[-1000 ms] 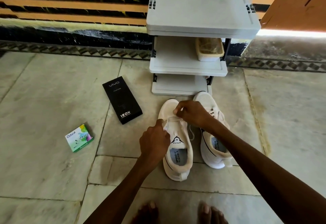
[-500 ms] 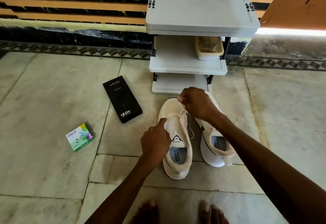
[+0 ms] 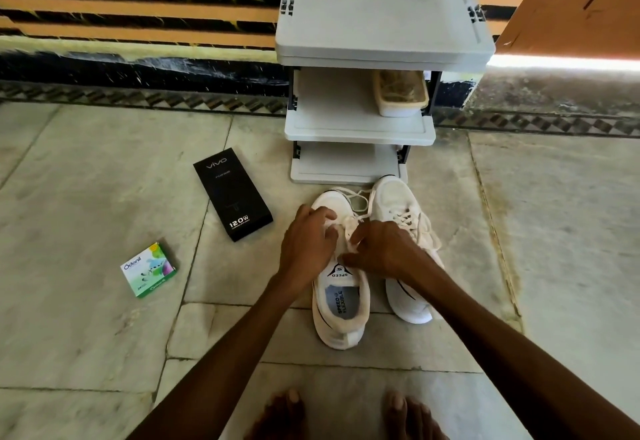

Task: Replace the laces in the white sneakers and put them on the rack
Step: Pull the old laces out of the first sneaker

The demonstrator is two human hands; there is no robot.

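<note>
Two white sneakers stand side by side on the stone floor in front of the grey rack (image 3: 360, 135). Both hands work on the lacing of the left sneaker (image 3: 341, 304). My left hand (image 3: 306, 247) curls its fingers over the left side of the sneaker's forefoot. My right hand (image 3: 382, 250) pinches the white lace (image 3: 358, 197) at the eyelets, and a loose loop of that lace lies over the toe. The right sneaker (image 3: 398, 200) is still laced; my right wrist covers its middle.
A beige container (image 3: 398, 94) sits on the rack's middle shelf. A black phone box (image 3: 232, 198) and a small green box (image 3: 149, 269) lie on the floor to the left. My bare feet (image 3: 277, 415) are at the bottom edge. An orange door (image 3: 571, 6) stands at the top right.
My right hand came back from the toe to the eyelets, leaving a pulled-out lace loop over the toe. My left hand slid forward from the sneaker's side onto the lacing.
</note>
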